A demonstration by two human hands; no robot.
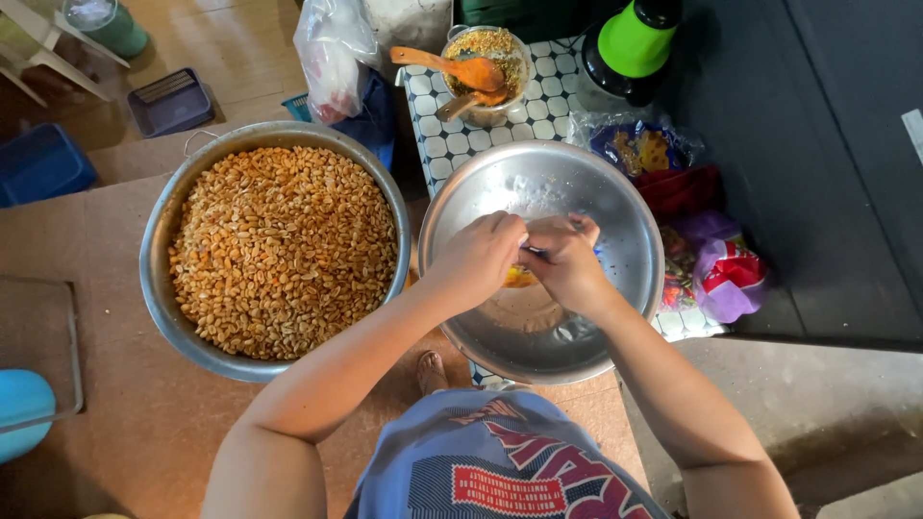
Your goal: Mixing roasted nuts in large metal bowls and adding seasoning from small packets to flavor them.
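My left hand (pixel 478 255) and my right hand (pixel 567 259) meet over an empty steel bowl (pixel 615 202), fingers pinched together on a small packet (pixel 520 278) that shows yellow-orange below my left fingers. Just what the packet is stays hidden by my hands. Left of it stands a larger steel bowl (pixel 159 288) heaped with roasted peanuts (pixel 284 250).
A cup of crumbly yellow mix (pixel 500 43) with an orange spoon (pixel 452 67) stands on a patterned mat (pixel 437 135). A green-topped bottle (pixel 630 43), several snack bags (pixel 726 274), a plastic bag (pixel 332 58) and blue trays (pixel 173 101) lie around.
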